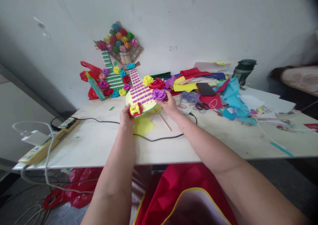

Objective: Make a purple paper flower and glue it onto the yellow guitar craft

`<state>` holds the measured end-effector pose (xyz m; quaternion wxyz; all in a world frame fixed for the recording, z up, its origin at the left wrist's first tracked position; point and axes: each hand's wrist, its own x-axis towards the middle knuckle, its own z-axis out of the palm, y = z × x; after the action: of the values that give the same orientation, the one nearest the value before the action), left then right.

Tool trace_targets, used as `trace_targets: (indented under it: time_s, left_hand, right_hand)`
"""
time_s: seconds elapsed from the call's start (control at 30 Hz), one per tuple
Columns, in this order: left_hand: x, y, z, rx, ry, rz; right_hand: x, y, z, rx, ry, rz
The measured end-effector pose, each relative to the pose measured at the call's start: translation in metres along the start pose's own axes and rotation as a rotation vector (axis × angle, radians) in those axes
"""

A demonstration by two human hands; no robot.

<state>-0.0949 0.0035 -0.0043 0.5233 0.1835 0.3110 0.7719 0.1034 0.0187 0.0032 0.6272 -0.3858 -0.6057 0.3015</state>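
A purple-striped board (140, 95) is held up in two bare hands above the near part of a white table (99, 145), its narrow neck pointed away from the person. Its lower left edge is grasped by the left hand (126, 116), whose fingers are closed beside a yellow-and-red flower (135, 110). Its right edge is gripped by the right hand (169, 105), set against a purple flower (159, 94); how the hidden fingertips are placed cannot be told. The neck is topped by a blue flower (130, 66). Beneath the board, yellow paper (143, 125) and a thin stick (164, 120) are seen on the tabletop, crossed in front by a black cable (154, 140). Behind, to the left, a green board (114, 80) is bordered with colorful flowers, and a glue bottle (97, 89) is tilted beside it. To the right, scissors (202, 106) and a dark phone (206, 89) are surrounded by colored paper (185, 86).
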Motion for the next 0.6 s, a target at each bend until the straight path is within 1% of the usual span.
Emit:
trace_targets:
  time_s: [0.1, 0.23, 0.33, 0.47, 0.6]
  left_hand:
    - [0.0006, -0.0005, -0.0004, -0.006, -0.003, 0.008]
    - [0.0016, -0.0010, -0.0007, -0.003, 0.004, 0.013]
    - [0.0025, -0.0012, -0.0010, 0.008, 0.009, 0.010]
    - [0.0035, -0.0016, -0.0018, 0.006, -0.025, 0.010]
    - [0.0038, -0.0018, -0.0022, 0.010, -0.017, 0.012]
  right_hand:
    - [0.0020, 0.0047, 0.0000, -0.002, 0.022, -0.015]
    - [0.0036, 0.0090, 0.0007, -0.044, 0.038, 0.003]
    - [0.0039, 0.0099, 0.0012, -0.039, 0.047, -0.007]
    - [0.0034, 0.0095, 0.0016, -0.045, 0.057, -0.013]
    - [0.0039, 0.0109, 0.0019, -0.061, 0.082, -0.004]
